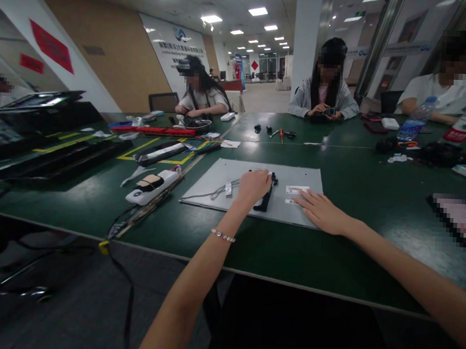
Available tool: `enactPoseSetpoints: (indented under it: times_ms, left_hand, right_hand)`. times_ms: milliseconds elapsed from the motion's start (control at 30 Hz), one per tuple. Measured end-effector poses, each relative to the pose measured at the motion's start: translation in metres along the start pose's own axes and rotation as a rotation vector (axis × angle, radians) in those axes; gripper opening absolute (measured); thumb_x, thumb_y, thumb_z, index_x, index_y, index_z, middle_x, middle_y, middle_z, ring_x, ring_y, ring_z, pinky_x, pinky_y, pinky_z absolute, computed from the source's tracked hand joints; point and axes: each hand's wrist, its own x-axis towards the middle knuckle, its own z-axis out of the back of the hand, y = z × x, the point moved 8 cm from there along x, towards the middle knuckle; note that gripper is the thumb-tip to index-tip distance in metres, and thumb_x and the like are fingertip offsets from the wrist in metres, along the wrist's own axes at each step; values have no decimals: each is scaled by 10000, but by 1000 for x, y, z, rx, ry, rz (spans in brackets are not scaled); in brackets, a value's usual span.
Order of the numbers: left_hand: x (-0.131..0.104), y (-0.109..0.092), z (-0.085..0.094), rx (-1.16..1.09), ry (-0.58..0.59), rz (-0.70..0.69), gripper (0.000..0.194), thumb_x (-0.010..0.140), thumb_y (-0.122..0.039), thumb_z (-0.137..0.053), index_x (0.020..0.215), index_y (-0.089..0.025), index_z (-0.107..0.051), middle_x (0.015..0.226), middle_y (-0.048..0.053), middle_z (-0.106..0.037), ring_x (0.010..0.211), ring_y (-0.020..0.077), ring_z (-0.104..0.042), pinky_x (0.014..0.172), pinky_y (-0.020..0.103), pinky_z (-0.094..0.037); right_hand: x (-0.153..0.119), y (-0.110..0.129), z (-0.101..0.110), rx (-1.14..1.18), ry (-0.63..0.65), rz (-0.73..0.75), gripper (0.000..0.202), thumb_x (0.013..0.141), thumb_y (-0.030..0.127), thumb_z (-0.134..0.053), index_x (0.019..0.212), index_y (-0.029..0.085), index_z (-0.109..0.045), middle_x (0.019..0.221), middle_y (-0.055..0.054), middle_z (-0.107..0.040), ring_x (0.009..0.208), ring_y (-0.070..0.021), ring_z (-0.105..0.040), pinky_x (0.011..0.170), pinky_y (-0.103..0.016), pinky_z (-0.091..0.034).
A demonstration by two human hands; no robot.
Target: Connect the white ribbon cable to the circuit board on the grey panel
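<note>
A flat grey panel lies on the green table. My left hand is closed over a black part near the panel's middle; its fingertips are mostly hidden, so what they grip, if anything, cannot be made out. Thin grey cables with a white tag run from there to the panel's left corner. My right hand rests flat with fingers spread on the panel's right side, its fingertips beside two white labels.
Left of the panel sits a white device with cables. Behind are a screwdriver and small black parts. Bottles and a blurred-out flat object are at the right. Several people sit around the table.
</note>
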Motion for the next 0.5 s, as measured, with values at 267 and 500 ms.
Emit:
enactPoseSetpoints:
  times_ms: [267,500]
  left_hand:
    - [-3,43,-16,40,33,209,601,901,-611,-462,1203,-103,-573,1239,203,-602,1170,350,-549,935,428,-456]
    - [2,53,-58,-47,260,209,804,832,-698,-481,1349,-82,-498,1433,253,-453,1354,403,-374,1059,552,-350]
  right_hand:
    - [30,18,-1,18,-13,-5,596,1019,484,-148,1551,260,-296,1649,-53,-168,1502,-284,-139,1187,-522,-179]
    - [28,18,-1,27,-49,3,598,1020,486,-143,1545,256,-314,1640,-49,-208,1498,-296,-157,1184,-530,-186]
